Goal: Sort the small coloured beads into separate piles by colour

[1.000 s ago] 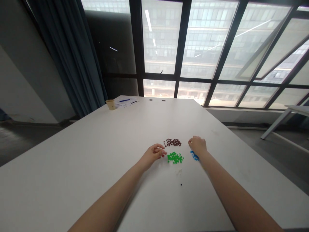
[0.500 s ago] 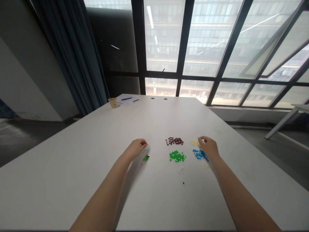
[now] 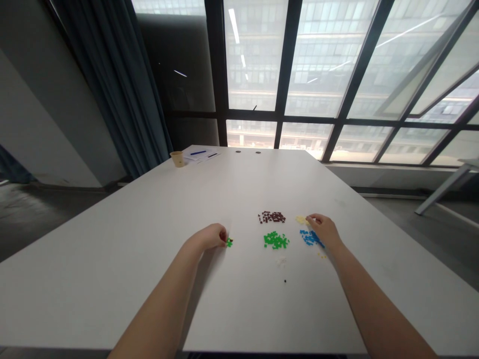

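My left hand (image 3: pixel 214 236) is closed in a pinch, its fingertips against the left side of a small green cluster of toy bricks (image 3: pixel 229 242) with a dark red bit on it. Whatever is between those fingertips is hidden. My right hand (image 3: pixel 322 228), also pinched, is at the right edge of a pile of pale yellow bricks (image 3: pixel 301 219); anything in its fingers is too small to make out. Just below its fingers lies a pile of blue bricks (image 3: pixel 310 238), partly covered by that hand.
Dark brown bricks (image 3: pixel 272 217) and green bricks (image 3: pixel 276 240) lie in piles between my hands. Nearer are clear pieces (image 3: pixel 281 261), a black bit (image 3: pixel 285 281) and yellow bits (image 3: pixel 321 255). A paper cup (image 3: pixel 177 159) and papers with pens (image 3: pixel 200 153) are at the far left.
My left hand has come down onto the green cluster and now covers its left part. My right hand has stayed by the yellow pile, shifting slightly. The view has tilted a little.
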`<state>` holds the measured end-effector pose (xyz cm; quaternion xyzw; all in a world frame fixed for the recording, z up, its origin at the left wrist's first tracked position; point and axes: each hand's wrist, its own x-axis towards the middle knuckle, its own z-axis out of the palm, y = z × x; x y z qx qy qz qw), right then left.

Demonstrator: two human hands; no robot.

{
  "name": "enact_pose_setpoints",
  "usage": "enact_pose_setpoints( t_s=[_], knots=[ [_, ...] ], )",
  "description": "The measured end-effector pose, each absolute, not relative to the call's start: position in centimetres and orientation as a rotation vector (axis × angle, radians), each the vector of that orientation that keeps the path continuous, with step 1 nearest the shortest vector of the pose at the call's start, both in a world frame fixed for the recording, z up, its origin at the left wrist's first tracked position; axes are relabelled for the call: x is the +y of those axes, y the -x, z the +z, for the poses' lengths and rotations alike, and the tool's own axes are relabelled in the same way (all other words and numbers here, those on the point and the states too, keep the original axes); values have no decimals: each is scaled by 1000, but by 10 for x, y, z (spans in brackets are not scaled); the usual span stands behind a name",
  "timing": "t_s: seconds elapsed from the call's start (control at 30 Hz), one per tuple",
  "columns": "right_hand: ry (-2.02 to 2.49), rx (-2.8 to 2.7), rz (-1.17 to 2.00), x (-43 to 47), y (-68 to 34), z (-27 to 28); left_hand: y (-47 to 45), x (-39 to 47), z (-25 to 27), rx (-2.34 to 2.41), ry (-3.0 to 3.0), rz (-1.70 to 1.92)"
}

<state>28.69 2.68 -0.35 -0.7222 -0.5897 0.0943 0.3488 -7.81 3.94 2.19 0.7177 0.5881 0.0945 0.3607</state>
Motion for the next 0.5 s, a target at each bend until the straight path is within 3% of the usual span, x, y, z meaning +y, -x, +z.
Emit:
enact_pose_setpoints(
  t_s=[0.23, 0.5],
  knots=[
    [1852, -1539, 246, 25, -282, 0, 78, 39, 29, 1345, -1830, 277],
    [1792, -1566, 240, 21, -275, 6, 40, 25, 44, 810, -1301, 809]
  ],
)
